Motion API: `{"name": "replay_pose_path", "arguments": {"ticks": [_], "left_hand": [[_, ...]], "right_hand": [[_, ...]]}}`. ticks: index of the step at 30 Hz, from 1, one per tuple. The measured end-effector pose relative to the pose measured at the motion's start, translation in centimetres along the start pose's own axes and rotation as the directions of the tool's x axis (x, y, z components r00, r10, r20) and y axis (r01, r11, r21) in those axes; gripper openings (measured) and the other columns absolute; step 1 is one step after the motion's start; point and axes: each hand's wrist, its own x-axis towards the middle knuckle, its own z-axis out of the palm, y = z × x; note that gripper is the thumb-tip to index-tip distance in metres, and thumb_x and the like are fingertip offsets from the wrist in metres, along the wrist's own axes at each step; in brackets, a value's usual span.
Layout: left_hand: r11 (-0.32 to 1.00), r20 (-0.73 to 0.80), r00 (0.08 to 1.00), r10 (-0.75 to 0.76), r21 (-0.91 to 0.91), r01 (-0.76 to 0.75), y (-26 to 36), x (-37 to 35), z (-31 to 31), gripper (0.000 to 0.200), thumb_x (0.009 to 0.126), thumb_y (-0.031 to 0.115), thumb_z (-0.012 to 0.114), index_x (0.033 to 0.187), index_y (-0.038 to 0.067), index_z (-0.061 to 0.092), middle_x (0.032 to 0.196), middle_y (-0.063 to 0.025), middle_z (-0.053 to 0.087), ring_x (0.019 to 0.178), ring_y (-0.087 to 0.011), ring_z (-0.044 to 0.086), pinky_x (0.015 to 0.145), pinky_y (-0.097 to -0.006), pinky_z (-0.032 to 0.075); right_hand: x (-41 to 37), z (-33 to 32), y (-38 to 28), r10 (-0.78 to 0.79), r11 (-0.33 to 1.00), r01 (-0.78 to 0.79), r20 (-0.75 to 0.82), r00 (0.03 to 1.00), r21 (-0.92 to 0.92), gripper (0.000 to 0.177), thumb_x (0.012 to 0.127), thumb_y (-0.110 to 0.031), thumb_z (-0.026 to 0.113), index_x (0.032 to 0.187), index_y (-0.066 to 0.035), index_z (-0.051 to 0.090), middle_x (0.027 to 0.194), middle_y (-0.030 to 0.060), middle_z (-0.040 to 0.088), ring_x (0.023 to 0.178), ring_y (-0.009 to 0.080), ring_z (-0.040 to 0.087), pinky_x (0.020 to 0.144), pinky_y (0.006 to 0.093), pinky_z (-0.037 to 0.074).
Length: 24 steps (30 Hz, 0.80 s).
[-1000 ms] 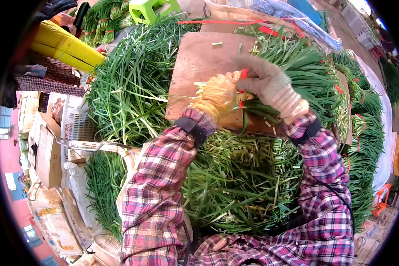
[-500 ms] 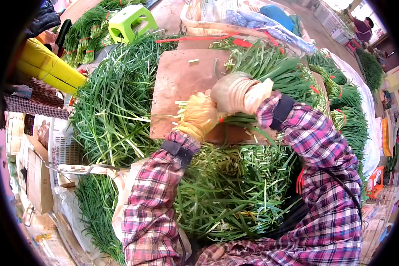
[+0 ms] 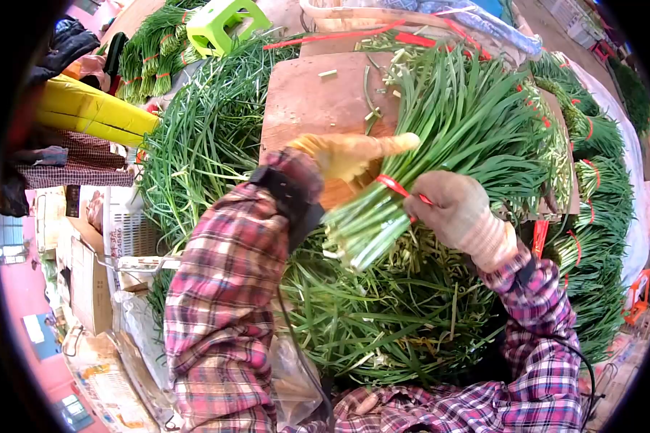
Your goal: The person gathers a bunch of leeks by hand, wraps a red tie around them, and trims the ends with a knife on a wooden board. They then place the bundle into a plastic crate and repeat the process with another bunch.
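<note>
A bundle of long green leafy stalks [image 3: 440, 137] lies slanted over the brown board [image 3: 303, 94], its pale cut ends toward me. A red tie [image 3: 391, 185] goes round it near those ends. My right hand [image 3: 451, 209], in a beige glove, is closed at the bundle's right side, on the tie's end. My left hand [image 3: 354, 155], in a yellow glove, is at the bundle's left edge with one digit stretched toward the leaves; its other fingers are partly hidden.
Loose green stalks [image 3: 202, 137] are heaped left of the board, more [image 3: 383, 317] below it. Tied bundles [image 3: 592, 180] line the right. A green stool [image 3: 227, 25], a yellow padded object [image 3: 94, 108] and cardboard boxes [image 3: 90, 278] are at the left.
My hands have moved apart, the right one down and to the right. The bundle's tied stem ends now show between them. The view has shifted slightly.
</note>
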Motion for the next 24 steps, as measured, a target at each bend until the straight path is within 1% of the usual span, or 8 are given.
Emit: {"name": "replay_pose_path", "arguments": {"ticks": [3,7,15,16,17,19,23,24], "left_hand": [[0.942,-0.033,0.966,0.256,-0.217,-0.257,-1.9,4.1,2.5,0.050,0.087,0.048,0.053,0.111,0.004,0.058,0.100,-0.0091,0.062,0.092,-0.0114,0.057,0.079,-0.0301,0.047],[0.844,0.110,0.973,0.202,-0.523,-0.116,0.0,3.1,5.9,0.047,0.081,0.040,0.066,0.112,0.005,0.057,0.099,-0.0077,0.063,0.089,-0.0155,0.058,0.079,-0.0315,0.048],[0.536,-0.497,0.481,0.722,-0.038,-0.843,9.2,-3.6,6.3,0.079,0.050,0.042,0.086,0.107,-0.004,0.057,0.100,-0.0156,0.061,0.090,-0.0228,0.058,0.089,-0.0309,0.044],[0.698,-0.338,0.732,0.592,-0.240,-0.675,11.3,-9.3,8.0,0.078,0.076,0.045,0.068,0.135,0.006,0.035,0.130,-0.0169,0.046,0.120,-0.0311,0.044,0.098,-0.0451,0.038],[0.695,-0.333,0.730,0.597,-0.240,-0.678,11.3,-9.5,7.7,0.078,0.076,0.045,0.068,0.135,0.006,0.035,0.130,-0.0169,0.046,0.120,-0.0311,0.044,0.098,-0.0451,0.038],[0.595,-0.393,0.589,0.706,-0.120,-0.794,11.0,-8.9,6.4,0.073,0.069,0.044,0.073,0.123,0.004,0.044,0.119,-0.0160,0.052,0.110,-0.0284,0.049,0.096,-0.0414,0.040],[0.363,-0.452,0.264,0.852,0.146,-0.920,7.5,-5.8,2.4,0.064,0.056,0.041,0.083,0.100,0.000,0.063,0.095,-0.0144,0.062,0.090,-0.0229,0.059,0.091,-0.0339,0.043],[0.615,-0.593,0.441,0.674,0.120,-0.779,4.4,-4.5,1.1,0.051,0.064,0.040,0.079,0.095,0.001,0.066,0.102,-0.0181,0.060,0.098,-0.0238,0.056,0.095,-0.0400,0.040]], "right_hand": [[-1.9,0.4,0.3,-0.001,0.986,0.010,-0.049,0.999,0.167,0.020,0.077,-0.025,0.062,0.070,-0.008,0.055,0.066,0.0112,0.054,0.064,0.0327,0.056,0.057,0.0413,0.045],[-1.8,-0.4,-0.1,-0.163,0.985,0.161,-0.021,0.986,-0.056,0.018,0.077,-0.025,0.061,0.073,-0.008,0.057,0.068,0.0111,0.055,0.066,0.0327,0.057,0.058,0.0408,0.046],[-0.6,-9.6,-6.8,-0.610,0.612,0.385,-0.102,0.786,-0.691,0.017,0.062,-0.013,0.066,0.073,-0.009,0.054,0.067,0.0068,0.049,0.059,0.0255,0.056,0.050,0.0352,0.044],[-0.5,-10.4,-7.9,-0.576,0.484,0.291,-0.050,0.816,-0.825,0.019,0.061,-0.012,0.065,0.077,-0.009,0.054,0.069,0.0068,0.049,0.059,0.0249,0.056,0.049,0.0342,0.044],[-0.2,-10.6,-7.7,-0.574,0.479,0.286,-0.050,0.817,-0.830,0.019,0.061,-0.012,0.065,0.077,-0.009,0.054,0.069,0.0068,0.049,0.059,0.0249,0.056,0.049,0.0342,0.044],[0.9,-10.8,-7.8,-0.730,0.346,0.265,-0.080,0.679,-0.900,0.019,0.064,-0.012,0.062,0.080,-0.008,0.054,0.073,0.0079,0.049,0.058,0.0244,0.056,0.048,0.0339,0.045],[2.0,-7.2,-6.8,-0.499,0.368,0.127,-0.080,0.863,-0.921,0.017,0.069,-0.015,0.060,0.085,-0.009,0.058,0.073,0.0055,0.052,0.058,0.0215,0.056,0.047,0.0343,0.044],[2.9,-4.9,-5.0,-0.408,0.413,0.139,-0.046,0.912,-0.900,0.017,0.070,-0.015,0.060,0.086,-0.009,0.059,0.074,0.0049,0.053,0.059,0.0212,0.057,0.047,0.0337,0.045]]}}
